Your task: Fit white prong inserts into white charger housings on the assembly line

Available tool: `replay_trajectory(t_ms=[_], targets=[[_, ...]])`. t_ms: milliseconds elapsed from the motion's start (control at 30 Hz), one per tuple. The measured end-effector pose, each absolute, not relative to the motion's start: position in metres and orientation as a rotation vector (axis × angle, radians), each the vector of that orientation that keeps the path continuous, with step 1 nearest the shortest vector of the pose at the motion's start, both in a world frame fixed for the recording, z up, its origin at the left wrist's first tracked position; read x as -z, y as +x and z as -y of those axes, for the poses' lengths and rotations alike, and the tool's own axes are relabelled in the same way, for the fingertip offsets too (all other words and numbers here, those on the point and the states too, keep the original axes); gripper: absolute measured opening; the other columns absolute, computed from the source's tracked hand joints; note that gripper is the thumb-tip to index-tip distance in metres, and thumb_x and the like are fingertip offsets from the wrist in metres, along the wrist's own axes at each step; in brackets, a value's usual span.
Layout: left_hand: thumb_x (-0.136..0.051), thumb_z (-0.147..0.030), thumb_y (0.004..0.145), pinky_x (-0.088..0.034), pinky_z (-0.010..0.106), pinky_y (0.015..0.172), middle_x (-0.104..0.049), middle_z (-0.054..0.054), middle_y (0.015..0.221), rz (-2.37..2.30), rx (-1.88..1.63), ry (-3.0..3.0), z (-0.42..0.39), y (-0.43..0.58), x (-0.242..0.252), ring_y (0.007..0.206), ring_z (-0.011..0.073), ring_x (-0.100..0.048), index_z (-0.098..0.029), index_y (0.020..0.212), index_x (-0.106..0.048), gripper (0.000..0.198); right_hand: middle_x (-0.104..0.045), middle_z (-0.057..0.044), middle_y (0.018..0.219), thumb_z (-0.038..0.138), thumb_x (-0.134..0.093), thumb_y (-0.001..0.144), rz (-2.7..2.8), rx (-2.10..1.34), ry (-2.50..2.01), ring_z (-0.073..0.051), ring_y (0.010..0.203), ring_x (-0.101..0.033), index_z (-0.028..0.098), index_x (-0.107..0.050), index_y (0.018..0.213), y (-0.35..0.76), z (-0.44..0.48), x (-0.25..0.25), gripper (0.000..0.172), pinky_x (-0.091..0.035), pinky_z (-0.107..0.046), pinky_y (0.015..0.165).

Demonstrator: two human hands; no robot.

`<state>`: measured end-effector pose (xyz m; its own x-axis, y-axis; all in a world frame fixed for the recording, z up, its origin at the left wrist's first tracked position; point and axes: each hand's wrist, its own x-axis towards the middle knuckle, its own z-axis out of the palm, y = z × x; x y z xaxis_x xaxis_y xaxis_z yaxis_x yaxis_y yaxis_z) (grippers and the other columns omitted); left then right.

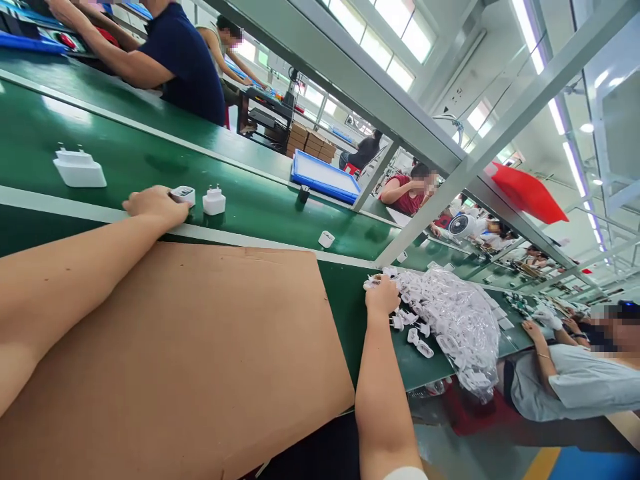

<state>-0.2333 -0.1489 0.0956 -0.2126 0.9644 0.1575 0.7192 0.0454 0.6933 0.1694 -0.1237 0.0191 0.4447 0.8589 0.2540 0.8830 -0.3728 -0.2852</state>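
My left hand (157,205) is at the near edge of the green belt, its fingers closed round a white charger (184,195). Just to the right stands another white plug charger (214,201), pins up, and a larger-looking one (79,168) stands further left. Over to the right, my right hand (383,295) is at the edge of a heap of white plug parts (425,293), fingers bent round a small white plug part (372,282). The fingers partly hide that part. Several loose plug pieces (419,341) lie beside the hand. Clear plastic bagging (473,327) covers much of the heap.
A large brown cardboard sheet (190,353) lies in front of me, under my left forearm. Further along the belt are a white charger piece (327,239) and a small black block (303,194). A blue-rimmed tray (325,177) sits beyond. A metal post (420,207) rises near my right hand. Co-workers sit around.
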Motion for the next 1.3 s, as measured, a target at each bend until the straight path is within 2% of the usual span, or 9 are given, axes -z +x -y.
replay_trajectory(t_ms=[133,233,400,533,667,833,1033,1200,1300], targets=[[-0.056,-0.069,0.086,-0.046,0.034,0.097,-0.072,0.001,0.102,-2.047,-0.977,1.696,0.154,-0.236,-0.091,0.112,0.0278,-0.060,-0.020,0.134,-0.063,0.069,-0.072,-0.012,0.120,0.019,-0.068,0.084,1.491,0.079,-2.263,-0.035,0.118,-0.065,0.025,-0.078,0.112,0.169,0.132,-0.027,0.031,-0.045,-0.048,0.099],[-0.053,-0.065,0.087,-0.048,0.035,0.097,-0.073,0.004,0.106,-2.176,-1.012,1.659,0.150,-0.231,-0.068,0.111,0.0299,-0.061,-0.018,0.134,-0.064,0.067,-0.076,-0.009,0.113,0.028,-0.074,0.079,1.469,-0.059,-1.950,-0.031,0.116,-0.064,0.023,-0.079,0.107,0.167,0.133,-0.028,0.029,-0.048,-0.044,0.099],[-0.051,-0.066,0.084,-0.050,0.038,0.092,-0.072,0.009,0.120,-1.864,-1.010,1.827,0.169,-0.180,-0.015,0.112,0.0335,-0.063,-0.021,0.127,-0.071,0.066,-0.079,-0.007,0.109,0.040,-0.070,0.080,1.246,-0.816,-1.227,-0.019,0.088,-0.072,0.021,-0.071,0.114,0.142,0.136,-0.021,0.039,-0.054,-0.029,0.069],[-0.050,-0.068,0.086,-0.049,0.042,0.095,-0.074,0.012,0.114,-1.420,-0.962,2.036,0.196,-0.129,0.011,0.111,0.0344,-0.063,-0.023,0.118,-0.075,0.061,-0.079,-0.006,0.104,0.035,-0.078,0.072,1.138,-1.300,-0.995,-0.020,0.090,-0.075,0.023,-0.069,0.097,0.123,0.147,-0.020,0.029,-0.061,-0.030,0.072],[-0.050,-0.065,0.085,-0.048,0.046,0.096,-0.074,0.012,0.105,-1.382,-0.888,2.031,0.203,-0.111,0.021,0.106,0.0354,-0.063,-0.022,0.110,-0.074,0.055,-0.079,-0.004,0.098,0.039,-0.072,0.077,1.104,-1.562,-0.967,-0.020,0.091,-0.075,0.024,-0.069,0.091,0.117,0.155,-0.023,0.021,-0.063,-0.031,0.076],[-0.060,-0.067,0.080,-0.048,0.043,0.096,-0.073,0.011,0.110,-1.350,-0.910,1.991,0.199,-0.114,0.026,0.107,0.0334,-0.063,-0.022,0.113,-0.072,0.057,-0.079,-0.008,0.110,0.046,-0.077,0.073,1.178,-1.571,-1.052,-0.024,0.100,-0.075,0.023,-0.072,0.095,0.108,0.159,-0.018,0.032,-0.062,-0.032,0.073],[-0.057,-0.070,0.086,-0.049,0.039,0.089,-0.073,0.008,0.097,-1.273,-0.949,1.959,0.198,-0.116,0.027,0.099,0.0294,-0.063,-0.024,0.106,-0.075,0.053,-0.079,-0.004,0.101,0.027,-0.083,0.057,1.344,-1.284,-1.096,-0.020,0.092,-0.072,0.023,-0.072,0.095,0.092,0.167,-0.009,0.040,-0.058,-0.031,0.077],[-0.058,-0.070,0.085,-0.049,0.039,0.085,-0.073,0.008,0.094,-1.258,-0.995,1.944,0.197,-0.116,0.031,0.097,0.0295,-0.062,-0.023,0.100,-0.075,0.052,-0.072,0.000,0.086,0.030,-0.082,0.063,1.459,-1.282,-1.104,-0.013,0.069,-0.061,0.022,-0.074,0.096,0.088,0.173,-0.014,0.035,-0.048,-0.024,0.057],[-0.059,-0.068,0.084,-0.049,0.039,0.082,-0.071,0.008,0.092,-1.269,-1.015,1.940,0.197,-0.116,0.031,0.095,0.0289,-0.062,-0.022,0.093,-0.073,0.049,-0.072,-0.001,0.090,0.031,-0.088,0.061,1.526,-1.292,-1.135,-0.011,0.066,-0.057,0.022,-0.075,0.102,0.087,0.180,-0.021,0.045,-0.043,-0.024,0.052]])
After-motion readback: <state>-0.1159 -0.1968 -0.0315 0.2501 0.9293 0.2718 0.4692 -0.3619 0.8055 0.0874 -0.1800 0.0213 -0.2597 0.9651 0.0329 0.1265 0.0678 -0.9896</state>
